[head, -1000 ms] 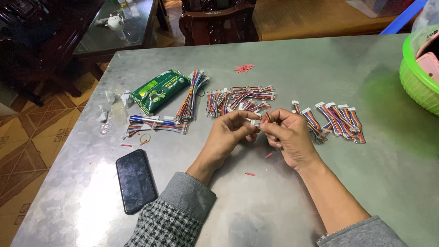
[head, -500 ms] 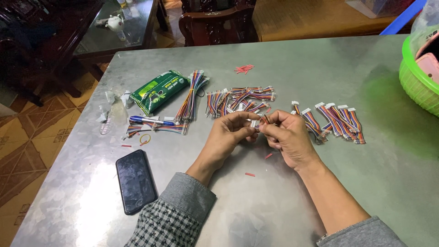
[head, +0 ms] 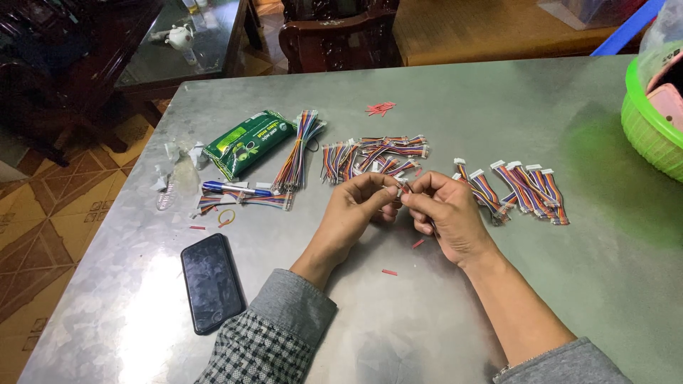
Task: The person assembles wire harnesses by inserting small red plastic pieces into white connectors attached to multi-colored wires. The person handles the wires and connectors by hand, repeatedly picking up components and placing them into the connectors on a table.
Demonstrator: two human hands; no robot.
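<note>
A small wire connector (head: 402, 190) sits pinched between the fingertips of both hands, raised a little above the middle of the desk (head: 455, 320); it is mostly hidden by the fingers, so only a pale tip and a trace of coloured wire show. The left hand (head: 359, 210) closes thumb and forefinger on it from the left; the right hand (head: 445, 213) clamps its thumb and forefinger on it from the right, the fingertips of the two hands touching around the piece.

Just beyond the hands, toward the far edge, lies a loose heap of multicoloured wire harnesses (head: 373, 155); to the right of the right hand, a row of harnesses with white plugs (head: 523, 186) lies fanned out, its nearest wires just beside the knuckles. Toward the left edge a tied bundle of coloured wires (head: 299, 149) lies beside a green packet (head: 249, 141), with a blue pen (head: 235, 188) and a yellow rubber band (head: 226, 216) nearer the front; crumpled clear wrap (head: 178, 167) lies at the left edge. A black phone (head: 210, 281) lies face up near the front left corner. Small red scraps (head: 380, 108) are scattered near the far edge, and others lie below the hands; a green basket (head: 647, 117) stands at the right edge.
</note>
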